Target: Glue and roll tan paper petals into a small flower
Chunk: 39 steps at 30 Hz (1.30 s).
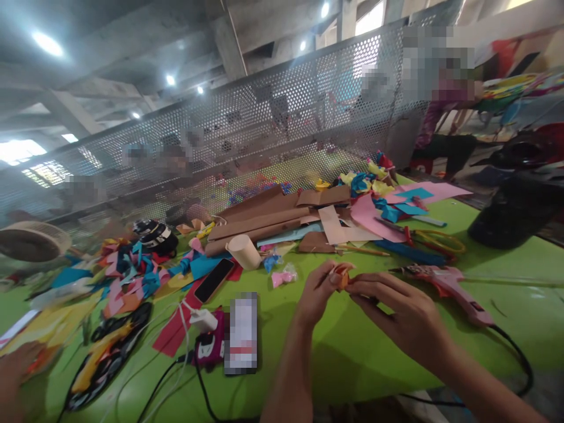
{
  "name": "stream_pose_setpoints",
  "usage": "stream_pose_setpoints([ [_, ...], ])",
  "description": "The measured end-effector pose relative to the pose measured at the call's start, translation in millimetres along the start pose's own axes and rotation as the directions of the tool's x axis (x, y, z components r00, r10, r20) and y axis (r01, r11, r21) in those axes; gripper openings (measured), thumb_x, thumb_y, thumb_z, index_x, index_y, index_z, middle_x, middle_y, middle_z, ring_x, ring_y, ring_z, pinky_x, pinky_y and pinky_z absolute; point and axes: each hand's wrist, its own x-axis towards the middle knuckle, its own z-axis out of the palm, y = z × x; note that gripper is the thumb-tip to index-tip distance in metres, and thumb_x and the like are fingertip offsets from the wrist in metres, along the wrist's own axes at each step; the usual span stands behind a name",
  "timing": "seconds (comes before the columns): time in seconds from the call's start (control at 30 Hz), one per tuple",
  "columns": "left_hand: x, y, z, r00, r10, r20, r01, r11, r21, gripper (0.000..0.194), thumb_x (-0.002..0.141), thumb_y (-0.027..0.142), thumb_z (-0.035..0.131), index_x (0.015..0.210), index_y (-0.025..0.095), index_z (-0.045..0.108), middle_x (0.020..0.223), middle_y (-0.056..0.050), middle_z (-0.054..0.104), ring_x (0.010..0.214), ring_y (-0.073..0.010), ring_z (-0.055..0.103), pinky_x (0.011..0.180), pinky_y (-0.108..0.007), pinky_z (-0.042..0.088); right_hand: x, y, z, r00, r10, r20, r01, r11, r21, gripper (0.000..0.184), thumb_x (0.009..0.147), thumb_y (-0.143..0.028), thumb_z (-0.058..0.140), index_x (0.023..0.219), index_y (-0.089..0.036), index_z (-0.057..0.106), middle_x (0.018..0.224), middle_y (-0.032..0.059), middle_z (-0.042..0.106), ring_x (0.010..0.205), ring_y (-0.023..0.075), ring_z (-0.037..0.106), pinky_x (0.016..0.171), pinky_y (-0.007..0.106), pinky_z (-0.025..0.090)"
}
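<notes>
Both my hands meet over the green table [361, 352], pinching a small orange paper piece [342, 277] between their fingertips. My left hand [318, 292] grips it from the left with fingers curled closed. My right hand [399, 314] closes on it from the right. A pink glue gun [445, 285] lies just right of my right hand, its black cord trailing to the table edge. Small pink and blue paper bits [282, 273] lie to the left of my hands.
Brown card sheets [264, 220], pink paper [374, 214] and yellow-handled scissors [434, 241] lie behind. A phone [214, 280], paper cup [244, 251], charger and cables [194, 341] and coloured scraps [127, 276] sit left. A perforated metal screen [264, 129] backs the table; other people sit beyond it.
</notes>
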Motion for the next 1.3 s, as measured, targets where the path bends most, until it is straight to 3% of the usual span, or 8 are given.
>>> stream_pose_setpoints([
  [0.3, 0, 1, 0.2, 1.0, -0.006, -0.021, 0.006, 1.0, 0.003, 0.062, 0.074, 0.078, 0.06, 0.081, 0.017, 0.064, 0.069, 0.001, 0.043, 0.067, -0.0141, 0.038, 0.064, -0.027, 0.032, -7, 1, 3, 0.999, 0.04, 0.027, -0.04, 0.999, -0.029, 0.014, 0.094, -0.018, 0.058, 0.1, -0.024, 0.069, 0.097, 0.0067, 0.075, 0.086, 0.0196, 0.074, 0.074, 0.03, 0.061],
  [0.63, 0, -2, -0.3, 1.0, -0.028, -0.013, 0.028, 1.0, -0.003, 0.065, 0.07, 0.08, 0.061, 0.085, 0.017, 0.067, 0.07, 0.0, 0.046, 0.068, -0.0147, 0.04, 0.063, -0.027, 0.033, 4, 5, -2, 0.997, -0.014, 0.081, 0.017, 0.999, -0.04, 0.011, 0.093, -0.016, 0.057, 0.094, -0.023, 0.065, 0.091, 0.0042, 0.076, 0.081, 0.0181, 0.074, 0.073, 0.029, 0.06],
  [0.77, 0, -2, 0.5, 0.999, -0.029, -0.013, 0.029, 0.999, -0.032, 0.066, 0.071, 0.079, 0.062, 0.088, 0.016, 0.068, 0.071, 0.0, 0.047, 0.067, -0.0138, 0.039, 0.061, -0.027, 0.033, 5, 10, -1, 0.997, -0.047, 0.065, 0.052, 0.996, -0.078, 0.011, 0.094, -0.017, 0.057, 0.095, -0.021, 0.067, 0.094, 0.0076, 0.074, 0.084, 0.0198, 0.073, 0.073, 0.03, 0.06],
  [1.03, 2, -2, 2.7, 0.989, -0.146, -0.007, 0.144, 0.979, -0.147, 0.066, 0.068, 0.078, 0.065, 0.09, 0.016, 0.067, 0.063, 0.003, 0.045, 0.057, -0.0095, 0.035, 0.054, -0.024, 0.026, 8, 29, -2, 0.996, -0.063, 0.064, 0.067, 0.996, -0.066, 0.019, 0.097, -0.02, 0.054, 0.091, -0.022, 0.073, 0.088, 0.0083, 0.069, 0.077, 0.0187, 0.07, 0.065, 0.027, 0.057],
  [1.3, 4, -9, 3.4, 0.962, -0.27, -0.047, 0.259, 0.951, -0.172, 0.066, 0.065, 0.082, 0.063, 0.069, 0.017, 0.055, 0.059, 0.004, 0.045, 0.053, -0.0076, 0.037, 0.054, -0.024, 0.026, 11, 34, 0, 0.993, -0.022, 0.119, 0.017, 0.999, 0.043, 0.016, 0.095, -0.019, 0.058, 0.096, -0.022, 0.073, 0.09, 0.0073, 0.072, 0.082, 0.0188, 0.072, 0.069, 0.027, 0.06],
])
